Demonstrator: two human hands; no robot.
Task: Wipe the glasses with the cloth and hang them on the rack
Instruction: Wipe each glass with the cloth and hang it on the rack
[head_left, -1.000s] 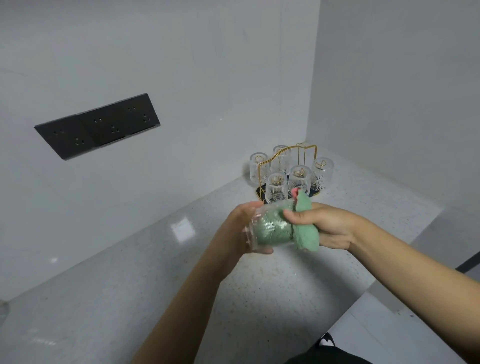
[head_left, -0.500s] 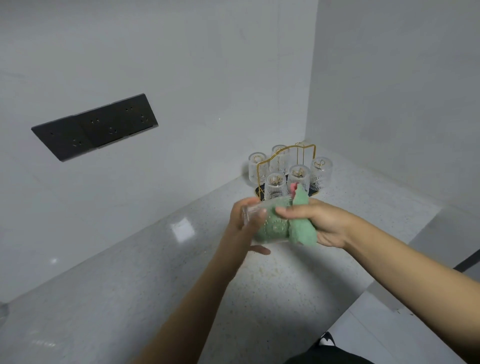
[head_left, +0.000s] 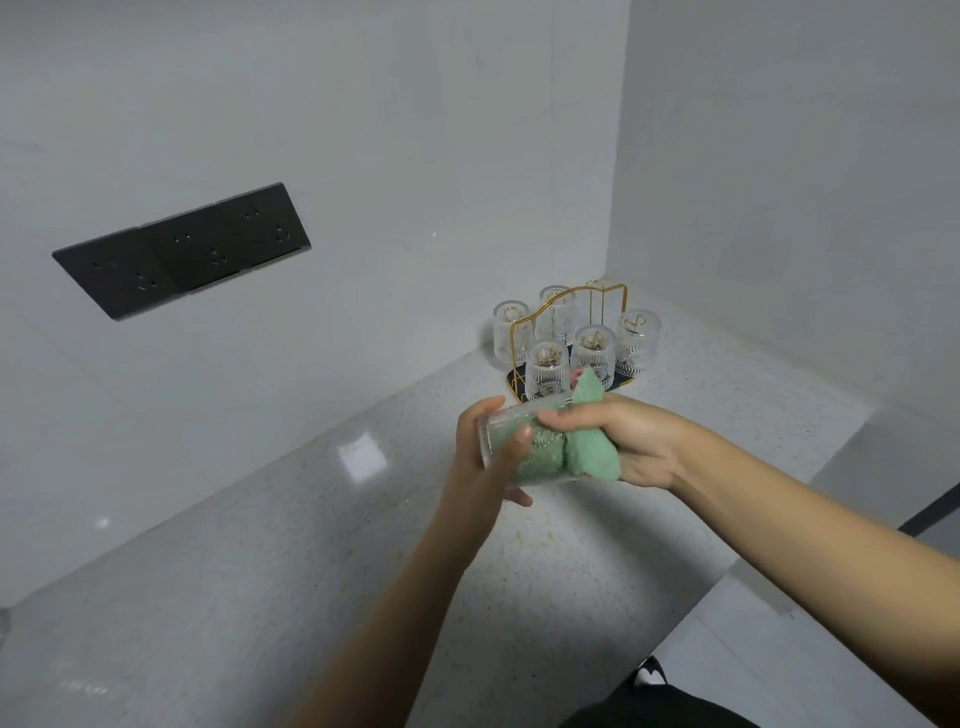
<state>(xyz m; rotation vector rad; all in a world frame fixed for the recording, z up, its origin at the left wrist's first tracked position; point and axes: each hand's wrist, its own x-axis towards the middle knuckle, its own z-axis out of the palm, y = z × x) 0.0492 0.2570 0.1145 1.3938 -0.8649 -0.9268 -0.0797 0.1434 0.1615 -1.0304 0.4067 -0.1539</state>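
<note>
My left hand (head_left: 480, 467) grips a clear ribbed glass (head_left: 506, 423) lying on its side above the counter, base pointing left. A green cloth (head_left: 582, 452) is stuffed into the glass, and its loose end sticks out to the right. My right hand (head_left: 631, 441) holds that loose end against the rim, its thumb on the glass wall. Behind the hands a gold wire rack (head_left: 569, 317) stands on a dark base in the corner, with several ribbed glasses (head_left: 592, 353) hanging upside down on it.
The speckled grey counter (head_left: 322, 545) runs from lower left to the corner, its front edge at lower right. A black socket panel (head_left: 182, 249) is on the left wall. White walls close off the corner behind the rack.
My left hand has turned the glass a little round the cloth, its fingers now further over the wall. Both hands stay at about the same spot.
</note>
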